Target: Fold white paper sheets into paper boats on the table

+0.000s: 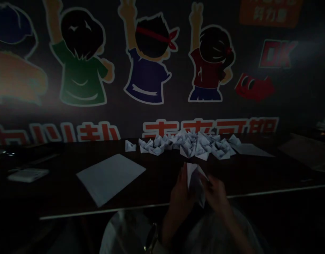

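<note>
The scene is very dim. Both my hands hold one piece of folded white paper [194, 179] above the near edge of a dark table [162, 176]. My left hand [179, 197] grips its left side with fingers closed. My right hand [214, 193] pinches its right side. The paper stands up in a pointed shape between them. Just beyond it, a heap of several folded paper boats [189, 144] lies along the far side of the table.
A flat white sheet [110, 177] lies left of my hands, another sheet [251, 150] at the right of the heap. A pale flat object [28, 174] rests far left. A wall with cartoon figures [149, 60] and red lettering rises behind the table.
</note>
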The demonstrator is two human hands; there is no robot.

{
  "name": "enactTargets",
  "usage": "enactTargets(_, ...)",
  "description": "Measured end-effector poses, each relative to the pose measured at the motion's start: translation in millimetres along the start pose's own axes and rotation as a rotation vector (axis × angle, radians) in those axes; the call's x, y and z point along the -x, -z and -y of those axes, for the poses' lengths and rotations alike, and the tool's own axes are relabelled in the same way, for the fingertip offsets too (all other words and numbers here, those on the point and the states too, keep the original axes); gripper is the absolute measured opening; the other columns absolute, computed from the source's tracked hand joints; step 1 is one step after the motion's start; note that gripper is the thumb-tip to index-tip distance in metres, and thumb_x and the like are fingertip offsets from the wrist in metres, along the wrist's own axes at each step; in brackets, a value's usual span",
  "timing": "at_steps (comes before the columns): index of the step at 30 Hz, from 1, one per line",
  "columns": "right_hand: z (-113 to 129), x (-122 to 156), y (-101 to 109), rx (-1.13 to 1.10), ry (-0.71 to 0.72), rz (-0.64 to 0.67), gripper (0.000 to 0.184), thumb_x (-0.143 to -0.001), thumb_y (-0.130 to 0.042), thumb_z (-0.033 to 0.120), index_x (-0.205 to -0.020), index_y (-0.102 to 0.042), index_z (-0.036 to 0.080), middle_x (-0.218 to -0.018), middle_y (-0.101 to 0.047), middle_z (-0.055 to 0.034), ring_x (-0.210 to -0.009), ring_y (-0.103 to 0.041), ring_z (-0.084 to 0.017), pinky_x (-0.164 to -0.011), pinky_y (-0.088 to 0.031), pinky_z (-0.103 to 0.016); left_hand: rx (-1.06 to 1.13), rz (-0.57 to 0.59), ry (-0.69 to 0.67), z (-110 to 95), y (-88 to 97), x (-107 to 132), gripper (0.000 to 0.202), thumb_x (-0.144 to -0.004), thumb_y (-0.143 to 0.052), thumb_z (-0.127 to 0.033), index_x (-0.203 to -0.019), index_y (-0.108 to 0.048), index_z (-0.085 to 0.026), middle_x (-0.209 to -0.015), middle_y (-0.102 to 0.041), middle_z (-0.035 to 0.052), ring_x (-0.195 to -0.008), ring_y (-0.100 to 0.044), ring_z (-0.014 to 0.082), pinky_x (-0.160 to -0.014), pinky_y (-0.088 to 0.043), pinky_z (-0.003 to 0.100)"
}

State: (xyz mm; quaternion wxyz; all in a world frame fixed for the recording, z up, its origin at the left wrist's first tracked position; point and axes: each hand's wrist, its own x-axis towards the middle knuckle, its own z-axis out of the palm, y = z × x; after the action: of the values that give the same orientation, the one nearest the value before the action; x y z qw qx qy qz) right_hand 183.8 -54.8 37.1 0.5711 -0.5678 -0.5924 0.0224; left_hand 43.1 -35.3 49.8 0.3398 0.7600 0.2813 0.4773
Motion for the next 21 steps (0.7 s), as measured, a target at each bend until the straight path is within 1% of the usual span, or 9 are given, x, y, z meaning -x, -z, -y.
enactTargets(2,-3,-5,4,-0.097,-0.058,-0.012,0.039,-0.077,-0.05,0.045,-0.097,-0.069,0.017,-0.099,-0.07,-0.0113,-0.097,-0.062,-0.031,-0.089,-0.045,-0.043,0.168,0.065,0.036,11,1.1,2,0.061,-0.085,-0.043,-0.028,-0.142,-0.021,-0.018,-0.143,-0.032,0.0086,-0.129,-0.034,0.0222,-0.106,-0.028,0.035)
enactTargets(4,-4,-9,11,-0.218,-0.138,0.007,0.042,-0.072,-0.055,0.048,-0.098,-0.069,0.017,-0.103,-0.069,-0.0101,-0.101,-0.059,-0.032,-0.09,-0.044,-0.045,0.306,0.058,0.057,17,5.4,2,0.056,-0.086,-0.041,-0.03,-0.139,-0.029,-0.018,-0.143,-0.032,0.0067,-0.131,-0.03,0.0214,-0.109,-0.023,0.034)
enactTargets(6,-4,-12,20,-0.34,-0.24,0.053,0.044,-0.069,-0.06,0.048,-0.099,-0.069,0.018,-0.107,-0.067,-0.0093,-0.104,-0.058,-0.032,-0.086,-0.046,-0.045,0.417,0.051,0.075,17,11.6,2,0.052,-0.083,-0.047,-0.029,-0.134,-0.04,-0.02,-0.142,-0.035,0.0046,-0.131,-0.029,0.0227,-0.109,-0.02,0.034)
enactTargets(9,-1,-13,32,-0.555,-0.378,0.168,0.043,-0.066,-0.063,0.043,-0.102,-0.068,0.02,-0.107,-0.067,-0.0094,-0.094,-0.062,-0.031,-0.072,-0.052,-0.041,0.598,0.092,0.167,13,20.7,3,0.051,-0.076,-0.052,-0.022,-0.127,-0.049,-0.025,-0.135,-0.045,0.0033,-0.122,-0.04,0.0272,-0.102,-0.032,0.039)
enactTargets(12,2,-10,39,-0.732,-0.462,0.251,0.037,-0.066,-0.064,0.039,-0.096,-0.071,0.018,-0.091,-0.072,-0.0101,-0.076,-0.066,-0.026,-0.064,-0.052,-0.036,0.773,0.151,0.298,12,25.5,6,0.051,-0.076,-0.05,-0.021,-0.126,-0.049,-0.028,-0.127,-0.051,0.0052,-0.107,-0.051,0.0281,-0.082,-0.047,0.039)
enactTargets(14,3,-9,40,-0.782,-0.478,0.263,0.029,-0.064,-0.065,0.034,-0.086,-0.073,0.018,-0.082,-0.072,-0.0097,-0.071,-0.066,-0.024,-0.062,-0.052,-0.033,0.888,0.189,0.329,13,26.6,7,0.051,-0.075,-0.052,-0.02,-0.126,-0.048,-0.026,-0.12,-0.054,0.0069,-0.099,-0.054,0.0254,-0.076,-0.05,0.035)
enactTargets(17,0,-9,41,-0.791,-0.459,0.229,0.018,-0.059,-0.064,0.031,-0.067,-0.073,0.018,-0.075,-0.072,-0.0084,-0.066,-0.066,-0.023,-0.056,-0.051,-0.03,1.074,0.241,0.334,15,27.3,6,0.055,-0.072,-0.057,-0.016,-0.126,-0.048,-0.024,-0.115,-0.055,0.0075,-0.094,-0.056,0.0216,-0.079,-0.049,0.035)
enactTargets(19,-4,-9,43,-0.748,-0.422,0.191,0.018,-0.06,-0.06,0.031,-0.065,-0.073,0.019,-0.07,-0.072,-0.0072,-0.06,-0.066,-0.021,-0.052,-0.051,-0.028,1.19,0.227,0.342,16,26.9,4,0.058,-0.069,-0.059,-0.013,-0.125,-0.048,-0.024,-0.117,-0.055,0.007,-0.096,-0.056,0.0216,-0.084,-0.047,0.038)
enactTargets(21,-8,-11,46,-0.636,-0.367,0.143,0.021,-0.063,-0.056,0.03,-0.068,-0.073,0.019,-0.067,-0.072,-0.0059,-0.052,-0.064,-0.019,-0.048,-0.049,-0.027,1.28,0.16,0.367,17,24.0,1,0.056,-0.068,-0.061,-0.018,-0.122,-0.051,-0.023,-0.117,-0.056,0.0077,-0.099,-0.057,0.0232,-0.088,-0.044,0.041)
